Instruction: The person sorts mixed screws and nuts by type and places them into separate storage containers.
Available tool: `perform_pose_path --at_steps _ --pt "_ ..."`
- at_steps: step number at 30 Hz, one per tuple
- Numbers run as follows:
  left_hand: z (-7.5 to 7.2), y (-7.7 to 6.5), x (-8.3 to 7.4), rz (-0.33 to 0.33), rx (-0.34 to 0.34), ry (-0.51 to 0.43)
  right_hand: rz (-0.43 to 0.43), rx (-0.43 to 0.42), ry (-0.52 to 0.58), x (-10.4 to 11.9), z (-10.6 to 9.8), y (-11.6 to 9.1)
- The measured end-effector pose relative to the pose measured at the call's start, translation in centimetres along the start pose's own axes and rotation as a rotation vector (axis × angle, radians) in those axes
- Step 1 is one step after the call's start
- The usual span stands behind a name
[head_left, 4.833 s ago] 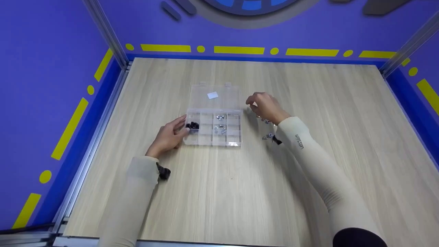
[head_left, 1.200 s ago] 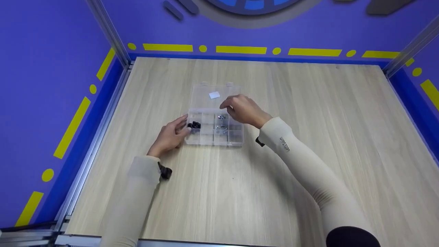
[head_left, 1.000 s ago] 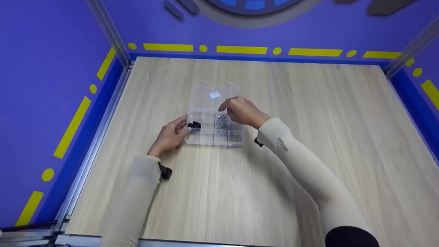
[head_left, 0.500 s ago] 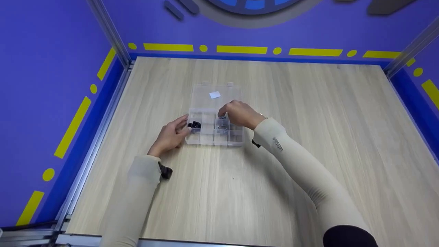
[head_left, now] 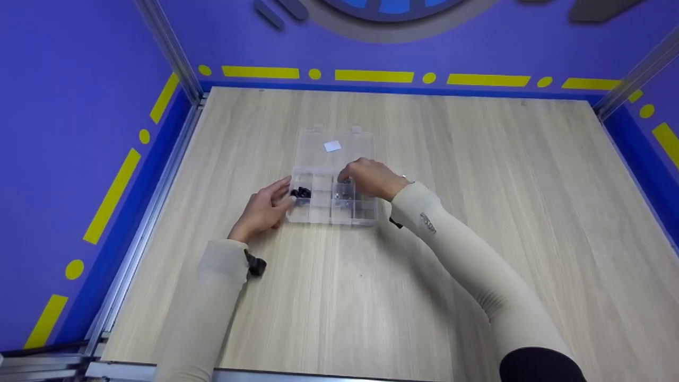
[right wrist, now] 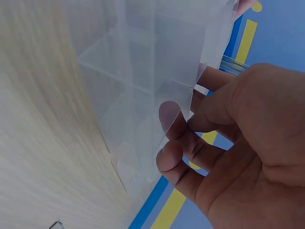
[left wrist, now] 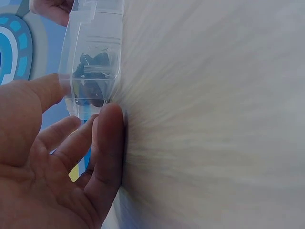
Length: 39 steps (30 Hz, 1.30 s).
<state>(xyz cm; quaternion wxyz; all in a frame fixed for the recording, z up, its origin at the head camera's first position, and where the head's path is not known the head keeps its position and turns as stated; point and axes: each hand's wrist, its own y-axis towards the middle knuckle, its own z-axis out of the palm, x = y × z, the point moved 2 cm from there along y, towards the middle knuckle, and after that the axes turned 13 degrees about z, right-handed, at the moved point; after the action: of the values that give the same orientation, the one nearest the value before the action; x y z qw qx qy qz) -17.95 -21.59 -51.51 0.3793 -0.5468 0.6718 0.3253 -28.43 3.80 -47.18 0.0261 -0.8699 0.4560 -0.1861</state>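
Observation:
A clear plastic compartment box [head_left: 321,220] stands on the table with its lid laid back. My left hand [head_left: 261,210] rests at the box's left side. In the left wrist view its thumb touches the top edge, with the other fingers loosely bent beside the wall. Small black pieces [head_left: 302,193] fill one left compartment; small silver metal pieces [head_left: 344,197] lie in the third column. Over that column's back compartment, my right hand [head_left: 375,178] has its fingertips lowered inside. Whether they pinch anything is hidden; in the right wrist view the outer fingers are curled beside the wall.
A white label [head_left: 332,146] sits on the box's open lid [head_left: 355,154]. One bit of silver metal [head_left: 404,176] shows on the table beyond my right wrist. Blue walls with yellow marks [head_left: 374,76] close off the back and sides.
My right hand has come left from the silver pieces on the table to the box, then lowered its fingertips into the back compartment. My left hand has stayed at the box's side.

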Motion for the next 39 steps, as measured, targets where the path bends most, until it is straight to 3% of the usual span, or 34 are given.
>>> perform_pose_path --at_steps 6,28,39 --pt "0.00 -0.03 -0.22 0.031 0.002 0.049 -0.042 0.003 -0.031 -0.02 0.17 -0.14" --pt "-0.01 0.09 -0.12 0.034 -0.009 0.036 -0.061 -0.003 0.003 0.00 0.14 -0.20" --pt "-0.04 0.04 0.00 0.007 0.018 -0.001 -0.131 -0.082 0.082 -0.73 -0.22 -0.55"
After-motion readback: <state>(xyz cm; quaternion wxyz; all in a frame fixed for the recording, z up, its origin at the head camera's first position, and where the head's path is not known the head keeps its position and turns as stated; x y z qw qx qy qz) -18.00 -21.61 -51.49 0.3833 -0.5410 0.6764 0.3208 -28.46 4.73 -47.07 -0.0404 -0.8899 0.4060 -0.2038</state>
